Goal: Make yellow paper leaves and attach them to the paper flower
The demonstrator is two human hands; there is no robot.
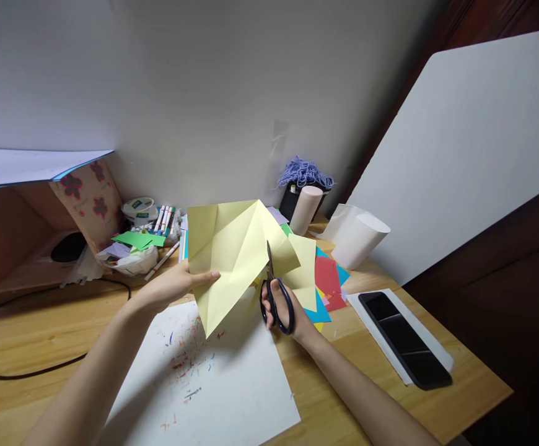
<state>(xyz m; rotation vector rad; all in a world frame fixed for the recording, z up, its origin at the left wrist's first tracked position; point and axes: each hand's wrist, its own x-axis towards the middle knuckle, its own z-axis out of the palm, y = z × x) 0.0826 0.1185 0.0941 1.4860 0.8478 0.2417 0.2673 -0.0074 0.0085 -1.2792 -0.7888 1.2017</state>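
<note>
A creased sheet of pale yellow paper [232,241] is held up above the table. My left hand [181,285] grips it at its left side, thumb on the near face and the other fingers hidden behind. In my right hand [292,310] are dark-handled scissors [270,263], fingers through the loops. Their blades meet the lower right edge of the yellow paper, where a flap hangs to the right. Below lies a white board [214,396] with coloured marks. Coloured paper pieces [329,279] in red, blue and yellow lie behind my right hand.
A phone [404,341] rests on white paper at the right. Behind stand a curled white paper roll [360,238], a pinkish cylinder [305,210] and blue yarn [304,172]. At the left are markers [163,218], a bowl of scraps [134,260], a box [88,204] and a black cable [32,375].
</note>
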